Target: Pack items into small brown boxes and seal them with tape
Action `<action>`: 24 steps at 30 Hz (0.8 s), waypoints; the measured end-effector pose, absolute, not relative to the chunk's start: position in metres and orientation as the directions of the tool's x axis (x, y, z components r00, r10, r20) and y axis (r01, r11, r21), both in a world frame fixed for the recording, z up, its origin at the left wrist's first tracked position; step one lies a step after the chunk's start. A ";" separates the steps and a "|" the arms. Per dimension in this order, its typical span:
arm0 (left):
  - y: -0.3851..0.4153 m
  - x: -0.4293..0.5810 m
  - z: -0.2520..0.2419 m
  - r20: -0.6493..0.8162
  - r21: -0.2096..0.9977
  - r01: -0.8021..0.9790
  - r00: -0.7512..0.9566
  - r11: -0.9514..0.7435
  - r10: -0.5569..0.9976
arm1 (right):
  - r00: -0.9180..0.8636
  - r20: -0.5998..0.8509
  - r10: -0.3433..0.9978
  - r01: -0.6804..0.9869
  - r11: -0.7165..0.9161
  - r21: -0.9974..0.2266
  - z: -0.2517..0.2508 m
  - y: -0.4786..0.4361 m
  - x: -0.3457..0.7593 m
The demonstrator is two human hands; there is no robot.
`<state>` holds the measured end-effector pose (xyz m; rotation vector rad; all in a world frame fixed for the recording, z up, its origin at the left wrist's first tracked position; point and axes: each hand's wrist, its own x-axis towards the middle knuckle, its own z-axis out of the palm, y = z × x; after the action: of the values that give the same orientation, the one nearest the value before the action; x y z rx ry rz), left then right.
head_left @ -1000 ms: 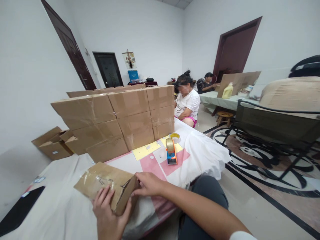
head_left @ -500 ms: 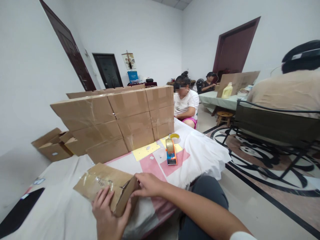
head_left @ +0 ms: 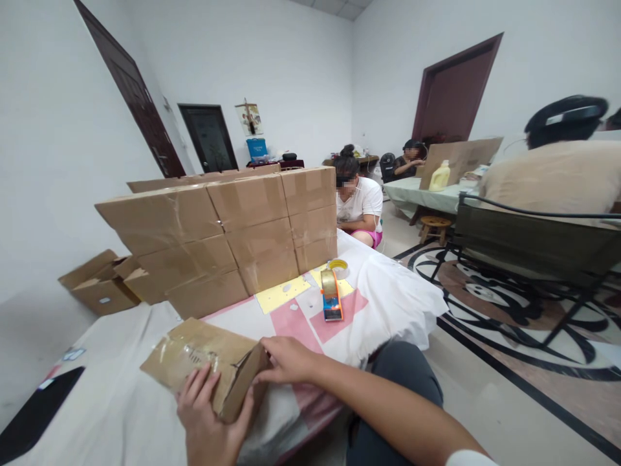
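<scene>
A small brown cardboard box (head_left: 194, 349), with shiny clear tape on its top, lies at an angle on the cloth-covered table. My left hand (head_left: 211, 408) is wrapped round its near corner, fingers on the top and thumb against the end face. At the far corner of that same end, my right hand (head_left: 286, 362) grips the edge between thumb and fingers. A narrow gap shows along the edge between the box's top and its end flap. Beyond my right hand lies a blue and orange tape dispenser (head_left: 332, 296), with a roll of tape (head_left: 338, 268) just behind it.
Stacked taped cartons (head_left: 262, 226) form a wall across the table's back. Open cartons (head_left: 99, 285) stand at the left, near a black flat object (head_left: 43, 411). One person (head_left: 361, 200) sits beyond the table; another occupies a folding chair (head_left: 538, 239) at right.
Both my hands and the box stay almost in place. The person beyond the table has lowered their head, and the person at right has shifted left.
</scene>
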<state>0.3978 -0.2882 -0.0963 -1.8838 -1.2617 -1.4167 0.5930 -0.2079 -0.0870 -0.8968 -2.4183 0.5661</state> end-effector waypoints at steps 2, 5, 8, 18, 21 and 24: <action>-0.289 0.398 -0.096 0.917 0.161 0.871 0.041 -0.464 0.396 | -0.661 0.303 0.687 0.480 0.696 -0.534 -0.088 -0.208 0.593; -0.290 0.399 -0.097 0.911 0.175 0.874 0.031 -0.454 0.411 | -0.659 0.304 0.688 0.478 0.695 -0.537 -0.088 -0.207 0.593; -0.291 0.399 -0.097 0.907 0.186 0.872 0.025 -0.453 0.421 | -0.658 0.307 0.688 0.474 0.695 -0.541 -0.087 -0.208 0.593; -0.289 0.398 -0.099 0.912 0.178 0.867 0.032 -0.466 0.408 | -0.657 0.297 0.692 0.488 0.692 -0.532 -0.087 -0.209 0.594; -0.289 0.398 -0.099 0.913 0.179 0.866 0.031 -0.467 0.407 | -0.655 0.297 0.695 0.493 0.691 -0.530 -0.086 -0.209 0.594; -0.289 0.398 -0.099 0.911 0.189 0.868 0.020 -0.460 0.412 | -0.653 0.301 0.695 0.490 0.690 -0.532 -0.086 -0.209 0.594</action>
<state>0.3984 -0.2888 -0.0990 -1.8795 -1.3029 -1.4324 0.5936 -0.2095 -0.0861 -0.9119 -2.4125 0.5638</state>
